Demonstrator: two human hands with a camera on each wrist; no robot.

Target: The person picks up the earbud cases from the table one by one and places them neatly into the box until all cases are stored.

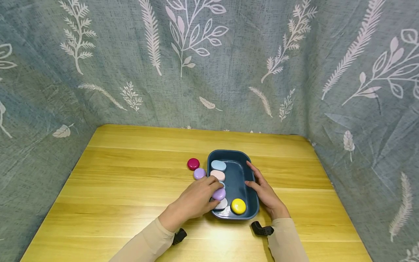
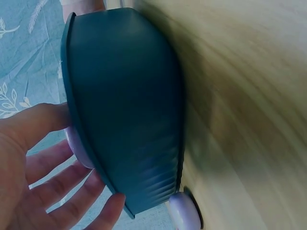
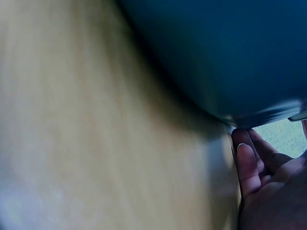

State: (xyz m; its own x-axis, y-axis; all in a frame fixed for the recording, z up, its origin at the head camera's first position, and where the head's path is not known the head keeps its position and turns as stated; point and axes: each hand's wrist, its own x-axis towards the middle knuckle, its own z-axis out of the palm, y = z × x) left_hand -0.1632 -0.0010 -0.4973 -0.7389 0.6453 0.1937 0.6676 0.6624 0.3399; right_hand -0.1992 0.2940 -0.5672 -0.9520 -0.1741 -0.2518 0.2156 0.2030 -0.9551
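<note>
My left hand pinches a glossy, round purple disc between thumb and fingers, above the left side of a dark blue rectangular tub. In the left wrist view, this disc shows partly behind the tub's rim. Beneath and around that hand lie a pale blue oval piece, a pale pink one and a partly hidden white one. A round yellow disc sits in the tub's near right corner. Against the tub's right side rests my right hand, fingers extended and thumb over the rim.
Left of the tub on the wooden table are a dark red disc and another purple disc. Black wrist mounts stick out beside both sleeves. A patterned grey-blue curtain surrounds the table's back and sides.
</note>
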